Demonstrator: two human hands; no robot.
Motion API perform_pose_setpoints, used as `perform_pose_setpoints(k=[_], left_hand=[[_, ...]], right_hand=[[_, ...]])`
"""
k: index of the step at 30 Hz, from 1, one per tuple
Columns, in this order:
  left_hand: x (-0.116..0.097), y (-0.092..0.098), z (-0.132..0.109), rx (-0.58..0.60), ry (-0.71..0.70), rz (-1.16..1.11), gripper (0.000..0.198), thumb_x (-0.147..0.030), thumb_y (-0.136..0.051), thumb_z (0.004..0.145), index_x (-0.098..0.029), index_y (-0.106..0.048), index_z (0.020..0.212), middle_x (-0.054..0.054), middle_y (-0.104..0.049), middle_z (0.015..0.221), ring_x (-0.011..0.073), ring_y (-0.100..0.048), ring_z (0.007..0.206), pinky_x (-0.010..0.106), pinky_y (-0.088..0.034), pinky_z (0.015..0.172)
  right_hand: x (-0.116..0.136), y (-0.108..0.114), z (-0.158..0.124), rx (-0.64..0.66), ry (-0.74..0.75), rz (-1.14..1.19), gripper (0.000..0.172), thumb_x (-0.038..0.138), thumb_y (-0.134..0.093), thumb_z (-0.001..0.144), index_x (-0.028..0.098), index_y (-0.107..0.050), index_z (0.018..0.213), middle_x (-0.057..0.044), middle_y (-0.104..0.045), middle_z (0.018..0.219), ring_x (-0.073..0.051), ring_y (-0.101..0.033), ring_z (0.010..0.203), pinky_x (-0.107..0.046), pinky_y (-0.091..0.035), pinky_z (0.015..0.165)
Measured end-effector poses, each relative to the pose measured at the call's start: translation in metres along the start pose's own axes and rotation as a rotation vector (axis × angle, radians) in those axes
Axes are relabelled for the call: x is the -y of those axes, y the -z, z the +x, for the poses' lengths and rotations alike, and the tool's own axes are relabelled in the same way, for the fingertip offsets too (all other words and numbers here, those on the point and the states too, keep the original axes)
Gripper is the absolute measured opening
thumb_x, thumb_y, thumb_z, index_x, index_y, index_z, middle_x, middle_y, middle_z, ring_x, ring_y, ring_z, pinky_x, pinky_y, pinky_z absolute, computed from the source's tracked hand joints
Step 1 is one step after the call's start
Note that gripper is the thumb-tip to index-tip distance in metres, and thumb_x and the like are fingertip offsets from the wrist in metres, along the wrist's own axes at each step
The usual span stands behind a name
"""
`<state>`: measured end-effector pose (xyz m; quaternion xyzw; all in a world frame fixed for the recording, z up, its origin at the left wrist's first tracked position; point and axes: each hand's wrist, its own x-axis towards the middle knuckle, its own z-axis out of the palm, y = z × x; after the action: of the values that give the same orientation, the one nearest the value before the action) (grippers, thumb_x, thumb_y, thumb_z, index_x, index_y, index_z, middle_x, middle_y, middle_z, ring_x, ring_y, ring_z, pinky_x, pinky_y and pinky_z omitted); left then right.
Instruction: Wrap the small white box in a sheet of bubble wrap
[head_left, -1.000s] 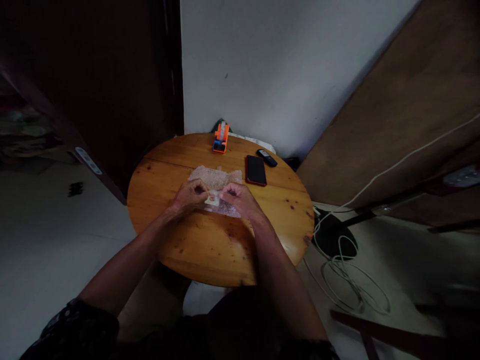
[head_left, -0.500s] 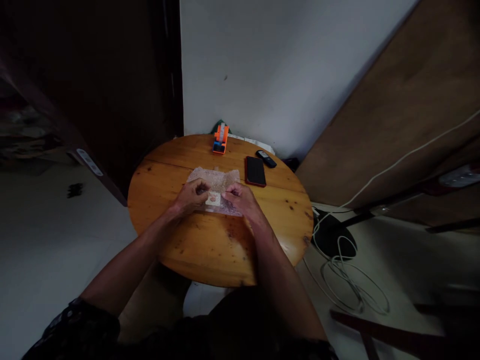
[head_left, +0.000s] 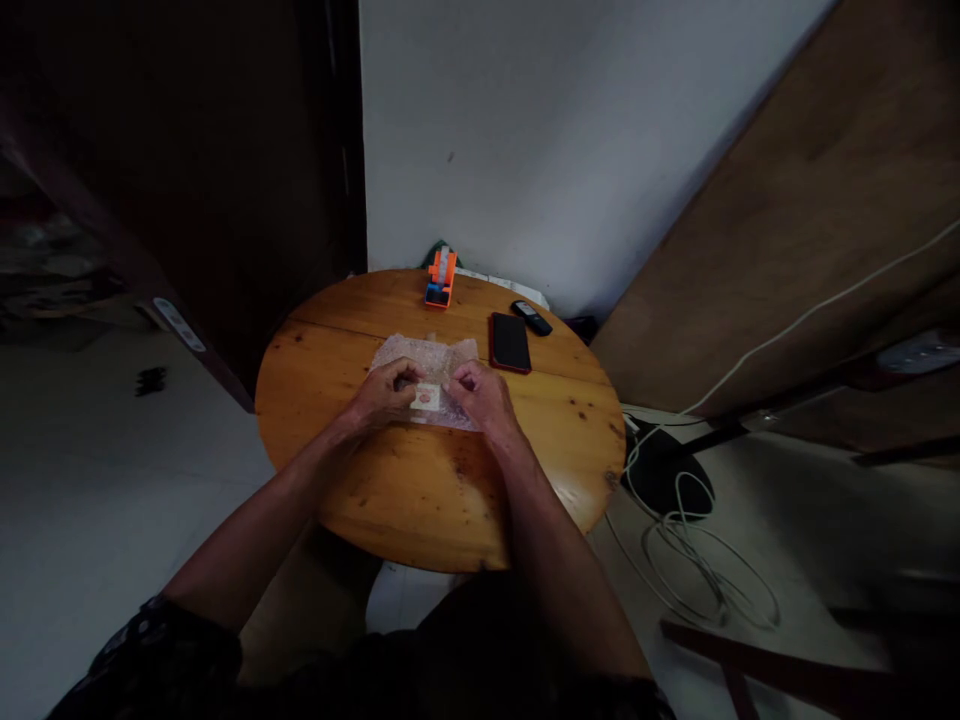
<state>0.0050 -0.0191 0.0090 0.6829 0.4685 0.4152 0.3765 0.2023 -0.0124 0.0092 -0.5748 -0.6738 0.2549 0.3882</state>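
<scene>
A sheet of bubble wrap [head_left: 424, 353] lies in the middle of a round wooden table [head_left: 420, 480]. On its near edge sits a small pale card-like item [head_left: 427, 397] with a reddish mark. My left hand [head_left: 382, 393] pinches the item's left end with curled fingers. My right hand [head_left: 484, 396] pinches its right end and rests on the wrap. Both hands are closed around it, close together.
An orange tape dispenser [head_left: 439, 278] stands at the table's far edge. A dark phone [head_left: 510, 342] and a small black remote-like device [head_left: 532, 317] lie to the right of the wrap. White cables [head_left: 690, 560] coil on the floor at right, beside a leaning wooden board [head_left: 787, 230].
Both hands have drawn slightly closer together over the small item and the wrap's near edge has shifted a little. The other things on the table have not moved.
</scene>
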Motion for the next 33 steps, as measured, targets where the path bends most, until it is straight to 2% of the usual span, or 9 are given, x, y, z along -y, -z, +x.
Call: perform_pose_setpoints(k=[5,9,13,16,19,24,26,30,33], left_hand=[[-0.002,-0.001,0.0,-0.004,0.021,-0.023,0.024,-0.027,-0.058,0.07,-0.018,-0.065,0.091,0.0,-0.066,0.086,0.0141,-0.06,0.079,0.025,-0.049,0.075],[-0.001,0.0,0.001,0.009,0.022,-0.043,0.023,-0.027,-0.061,0.069,-0.017,-0.065,0.09,0.001,-0.068,0.088,0.015,-0.062,0.081,0.027,-0.05,0.077],[0.002,0.0,0.004,0.049,-0.013,-0.048,0.024,-0.025,-0.059,0.072,-0.016,-0.066,0.094,0.003,-0.07,0.092,0.0164,-0.064,0.087,0.028,-0.051,0.082],[0.0,0.002,0.006,0.048,0.012,0.003,0.029,-0.025,-0.059,0.072,-0.016,-0.068,0.098,0.004,-0.071,0.094,0.017,-0.066,0.09,0.03,-0.052,0.085],[-0.006,0.012,0.006,0.037,0.068,0.093,0.036,-0.026,-0.062,0.07,-0.016,-0.067,0.104,0.004,-0.07,0.094,0.0179,-0.065,0.088,0.03,-0.052,0.082],[-0.011,0.042,-0.002,0.073,0.111,0.24,0.055,-0.029,-0.06,0.071,-0.015,-0.061,0.125,0.001,-0.066,0.081,0.0163,-0.061,0.07,0.027,-0.048,0.065],[-0.009,0.048,-0.005,0.081,0.121,0.3,0.057,-0.025,-0.057,0.07,-0.014,-0.061,0.126,-0.001,-0.063,0.074,0.0153,-0.058,0.064,0.026,-0.045,0.058],[-0.003,0.045,-0.008,0.088,0.224,0.421,0.054,-0.021,-0.052,0.071,-0.014,-0.062,0.123,-0.002,-0.06,0.069,0.0151,-0.056,0.059,0.026,-0.042,0.056],[0.002,0.043,-0.011,0.058,0.262,0.543,0.057,-0.023,-0.054,0.072,-0.014,-0.06,0.128,0.0,-0.064,0.075,0.0178,-0.06,0.067,0.028,-0.045,0.063]], right_hand=[[0.006,0.005,-0.002,-0.042,0.039,-0.122,0.008,0.028,-0.067,0.077,0.024,-0.065,0.083,-0.001,-0.068,0.079,-0.019,-0.059,0.071,-0.032,-0.044,0.068],[0.024,0.01,-0.011,-0.123,0.338,-0.176,0.012,0.025,-0.06,0.085,0.026,-0.07,0.091,-0.006,-0.071,0.1,-0.025,-0.062,0.097,-0.039,-0.046,0.087],[0.038,0.007,-0.019,0.1,0.552,-0.259,0.017,0.023,-0.058,0.09,0.025,-0.074,0.092,-0.006,-0.073,0.103,-0.024,-0.063,0.101,-0.041,-0.042,0.092],[0.039,0.002,-0.019,0.225,0.567,-0.332,0.017,0.02,-0.059,0.089,0.025,-0.075,0.091,-0.005,-0.075,0.103,-0.024,-0.062,0.099,-0.041,-0.04,0.09],[0.037,0.001,-0.018,0.254,0.559,-0.386,0.018,0.019,-0.06,0.089,0.025,-0.076,0.091,-0.005,-0.075,0.103,-0.024,-0.061,0.098,-0.04,-0.039,0.088],[0.038,0.003,-0.02,0.277,0.565,-0.453,0.024,0.022,-0.058,0.093,0.024,-0.075,0.108,-0.007,-0.073,0.108,-0.025,-0.059,0.101,-0.04,-0.038,0.089],[0.041,0.003,-0.022,0.29,0.563,-0.502,0.027,0.025,-0.059,0.094,0.025,-0.074,0.116,-0.008,-0.072,0.111,-0.026,-0.057,0.103,-0.041,-0.037,0.089],[0.051,0.002,-0.029,0.301,0.56,-0.646,0.028,0.03,-0.058,0.096,0.027,-0.072,0.12,-0.01,-0.069,0.114,-0.028,-0.052,0.106,-0.041,-0.034,0.087],[0.059,-0.001,-0.033,0.297,0.564,-0.734,0.029,0.03,-0.053,0.099,0.025,-0.071,0.121,-0.01,-0.067,0.115,-0.028,-0.051,0.107,-0.041,-0.032,0.087]])
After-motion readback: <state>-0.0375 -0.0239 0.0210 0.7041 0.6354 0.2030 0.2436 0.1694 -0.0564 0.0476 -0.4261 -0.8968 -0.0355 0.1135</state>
